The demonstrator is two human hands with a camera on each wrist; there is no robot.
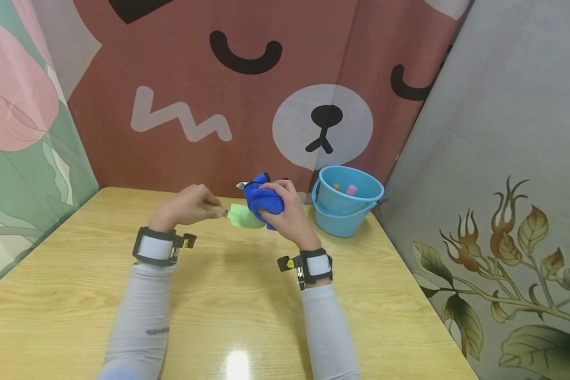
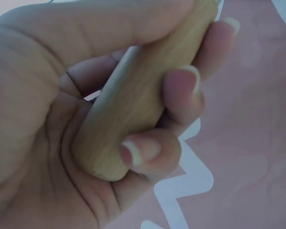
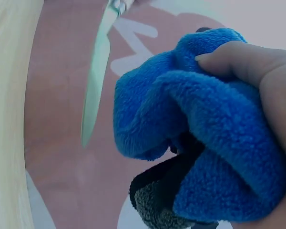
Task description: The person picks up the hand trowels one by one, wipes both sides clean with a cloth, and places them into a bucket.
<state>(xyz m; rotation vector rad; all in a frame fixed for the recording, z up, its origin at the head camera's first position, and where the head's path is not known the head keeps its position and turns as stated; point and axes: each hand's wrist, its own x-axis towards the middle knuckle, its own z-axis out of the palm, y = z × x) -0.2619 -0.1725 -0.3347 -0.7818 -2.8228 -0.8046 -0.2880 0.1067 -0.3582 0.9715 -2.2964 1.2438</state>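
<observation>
The left hand (image 1: pixel 185 207) curls its fingers round the wooden handle (image 2: pixel 133 109) of a green spatula (image 1: pixel 243 216), thumb laid along the wood; gripping it there probably leaves the blade free, jutting out toward the other hand; the right hand (image 1: pixel 292 215) grips a bunched blue cloth (image 1: pixel 262 200) between thumb and fingers, just beside the blade, though the right wrist view shows a gap between them; bunching likely gives a thick, soft pad in front of the fingertips; a light blue bucket (image 1: pixel 339 224) stands on the table (image 1: pixel 228 295) to the right of the right hand, small pink and orange things inside, perhaps set there to give both hands room.
</observation>
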